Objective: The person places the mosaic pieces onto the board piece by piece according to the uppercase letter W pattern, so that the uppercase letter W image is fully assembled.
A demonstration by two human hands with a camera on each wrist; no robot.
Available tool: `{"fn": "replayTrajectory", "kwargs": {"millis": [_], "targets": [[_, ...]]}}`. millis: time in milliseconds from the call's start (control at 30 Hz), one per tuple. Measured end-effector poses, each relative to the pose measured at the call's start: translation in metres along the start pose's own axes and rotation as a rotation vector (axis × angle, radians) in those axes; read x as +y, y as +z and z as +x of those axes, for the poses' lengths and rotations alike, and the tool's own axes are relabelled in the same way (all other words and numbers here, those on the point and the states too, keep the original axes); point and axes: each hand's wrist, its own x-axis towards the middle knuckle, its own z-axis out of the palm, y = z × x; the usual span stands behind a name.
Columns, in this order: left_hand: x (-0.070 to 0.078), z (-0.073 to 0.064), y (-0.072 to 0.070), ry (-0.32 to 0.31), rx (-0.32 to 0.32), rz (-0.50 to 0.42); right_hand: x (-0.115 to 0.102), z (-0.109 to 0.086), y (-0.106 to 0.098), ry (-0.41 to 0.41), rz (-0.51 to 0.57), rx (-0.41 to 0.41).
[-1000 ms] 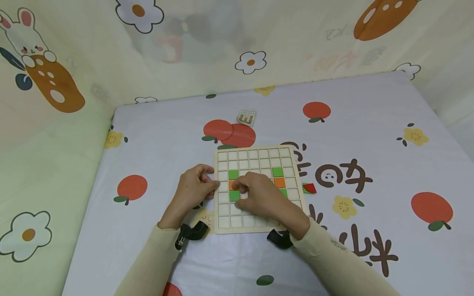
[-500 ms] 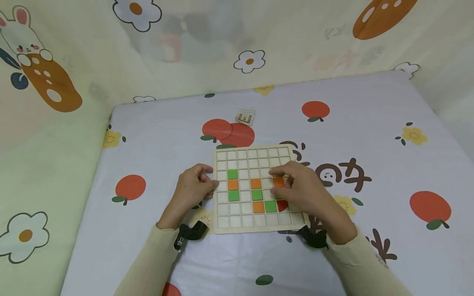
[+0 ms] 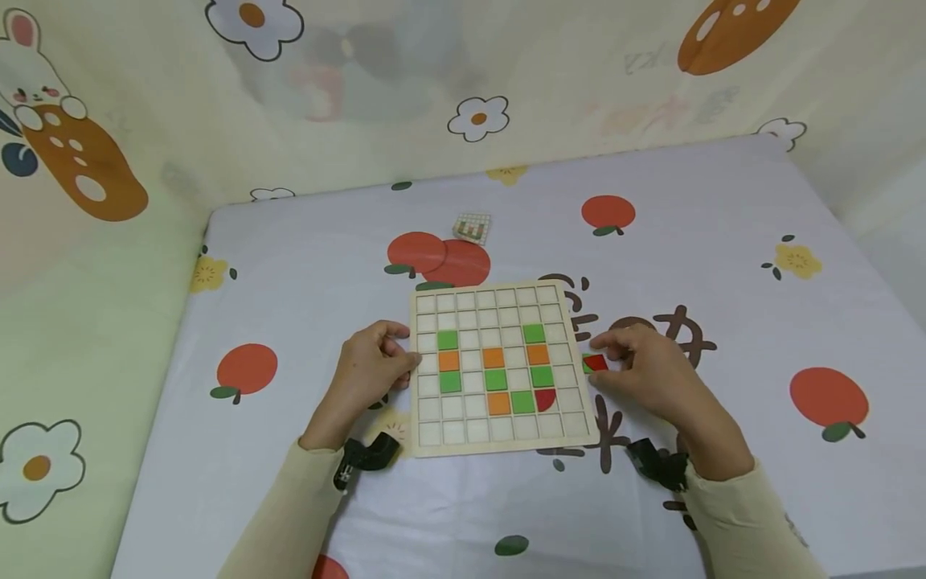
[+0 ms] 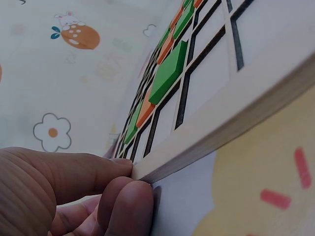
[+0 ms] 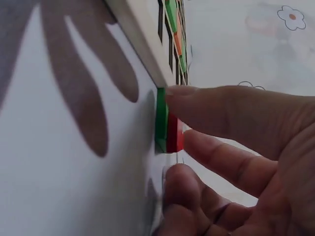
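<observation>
A wooden grid board (image 3: 470,430) lies on the table, with green and orange square tiles and a red quarter-round tile (image 3: 545,400) in its cells. My left hand (image 3: 369,366) grips the board's left edge; in the left wrist view the thumb lies at the rim with a finger below it. Beside the board's right edge, a second red quarter-round tile (image 3: 596,363) rests on a green tile (image 5: 161,118). My right hand (image 3: 644,370) pinches that red tile between thumb and index finger, the fingertips at its two sides.
A small card with a printed grid pattern (image 3: 473,227) lies behind the board. The tablecloth (image 3: 304,241) is printed with apples, flowers and brown lettering. A patterned curtain (image 3: 391,96) hangs behind the table. Black wrist straps (image 3: 658,464) show at both cuffs.
My right hand has moved rightward from the board's tiles to the small stack beside the right edge, uncovering the tiles. My left hand stays at the left edge.
</observation>
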Motion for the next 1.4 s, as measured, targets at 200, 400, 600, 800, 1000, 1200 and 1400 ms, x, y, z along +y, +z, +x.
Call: {"fn": "replayTrajectory", "kwargs": {"millis": [200, 400, 600, 800, 1000, 1200, 1400], "targets": [[-0.001, -0.001, -0.001, 0.009, -0.007, -0.006, 0.0, 0.001, 0.003, 0.009, -0.023, 0.003], [-0.001, 0.0, -0.002, 0.025, -0.014, -0.006, 0.001, 0.001, 0.001, 0.029, -0.034, 0.016], [0.001, 0.0, -0.002, 0.024, -0.018, -0.007, 0.0, -0.001, 0.001, 0.024, -0.027, 0.035], [0.002, 0.0, -0.002, 0.02, -0.003, 0.004, -0.014, -0.002, 0.005, -0.01, 0.022, 0.033], [0.002, 0.001, -0.003, 0.017, -0.008, -0.001, -0.044, 0.001, 0.022, -0.109, 0.055, -0.007], [0.001, 0.001, -0.003, 0.016, -0.007, 0.0, -0.072, 0.006, 0.046, -0.198, 0.057, -0.088], [0.002, 0.0, -0.004, 0.024, -0.015, 0.003, -0.098, 0.006, 0.064, -0.277, 0.052, -0.139]]}}
